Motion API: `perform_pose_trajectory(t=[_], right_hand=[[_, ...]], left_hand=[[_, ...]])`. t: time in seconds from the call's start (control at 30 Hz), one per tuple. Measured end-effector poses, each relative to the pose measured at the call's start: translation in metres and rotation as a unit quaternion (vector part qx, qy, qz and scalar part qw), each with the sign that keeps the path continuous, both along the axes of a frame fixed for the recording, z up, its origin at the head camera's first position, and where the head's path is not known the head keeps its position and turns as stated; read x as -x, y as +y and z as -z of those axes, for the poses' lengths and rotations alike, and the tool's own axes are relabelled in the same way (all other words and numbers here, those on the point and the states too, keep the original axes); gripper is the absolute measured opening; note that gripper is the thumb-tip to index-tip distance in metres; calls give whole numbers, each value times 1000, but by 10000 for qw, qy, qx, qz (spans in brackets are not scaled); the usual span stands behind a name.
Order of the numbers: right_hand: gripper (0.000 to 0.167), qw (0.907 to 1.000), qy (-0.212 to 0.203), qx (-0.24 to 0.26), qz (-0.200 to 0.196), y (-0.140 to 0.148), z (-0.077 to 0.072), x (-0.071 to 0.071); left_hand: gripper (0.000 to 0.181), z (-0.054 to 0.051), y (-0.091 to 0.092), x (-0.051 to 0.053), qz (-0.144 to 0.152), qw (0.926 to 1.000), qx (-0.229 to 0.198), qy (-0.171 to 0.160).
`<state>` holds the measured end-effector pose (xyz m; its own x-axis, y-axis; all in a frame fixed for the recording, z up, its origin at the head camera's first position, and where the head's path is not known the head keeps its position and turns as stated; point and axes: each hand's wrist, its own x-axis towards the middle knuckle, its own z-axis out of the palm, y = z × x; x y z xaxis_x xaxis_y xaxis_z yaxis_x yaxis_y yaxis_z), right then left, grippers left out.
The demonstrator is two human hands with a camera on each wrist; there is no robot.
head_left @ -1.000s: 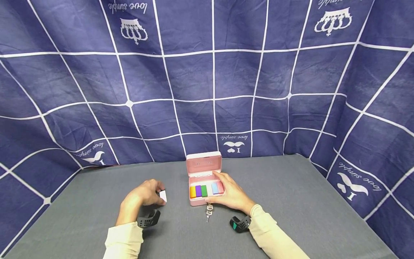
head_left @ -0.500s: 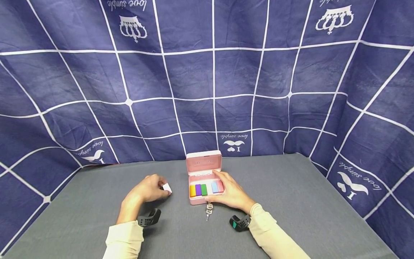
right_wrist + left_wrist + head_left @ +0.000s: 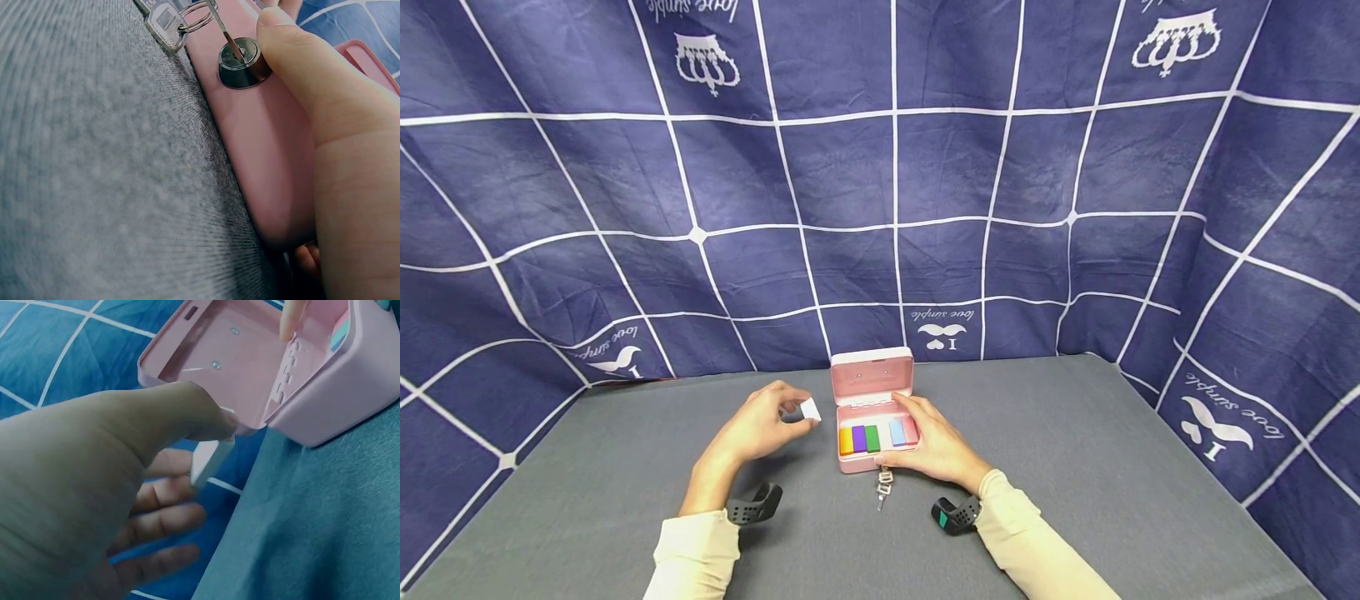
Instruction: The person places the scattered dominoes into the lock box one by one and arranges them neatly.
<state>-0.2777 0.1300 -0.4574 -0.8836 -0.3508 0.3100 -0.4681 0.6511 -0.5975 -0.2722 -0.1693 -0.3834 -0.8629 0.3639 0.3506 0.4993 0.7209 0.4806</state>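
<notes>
A small pink lockable box [image 3: 859, 465] stands with its lid raised on the table. Inside it lie several coloured blocks: yellow, purple, green [image 3: 872, 438], light blue and pink. My right hand [image 3: 942, 450] grips the box's right side, its thumb against the front wall beside the lock [image 3: 239, 62]. A key sits in that lock, and a second key [image 3: 165, 26] hangs from its ring. Left of the box, my left hand [image 3: 765, 427] pinches a white block [image 3: 209, 459] between thumb and forefinger, raised off the table. Its other fingers are spread behind the block.
A grey cloth [image 3: 820, 542] covers the table. Behind it and at the sides hangs a blue curtain [image 3: 842, 183] with white grid lines. Each wrist wears a black band, such as the left band [image 3: 756, 505].
My left hand has moved right and away from me, bringing the white block up close to the box's left side. My right hand has stayed on the box.
</notes>
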Motion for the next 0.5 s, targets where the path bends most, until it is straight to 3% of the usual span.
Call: perform_pose_trajectory(t=[0.37,0.5], right_hand=[[104,9999,-21,93,-69,1,2,3],[104,9999,-12,83,-106,2,3,3]], left_hand=[[34,3,19,1,271,9980,-271,499],[33,3,28,1,329,9973,-399,513]])
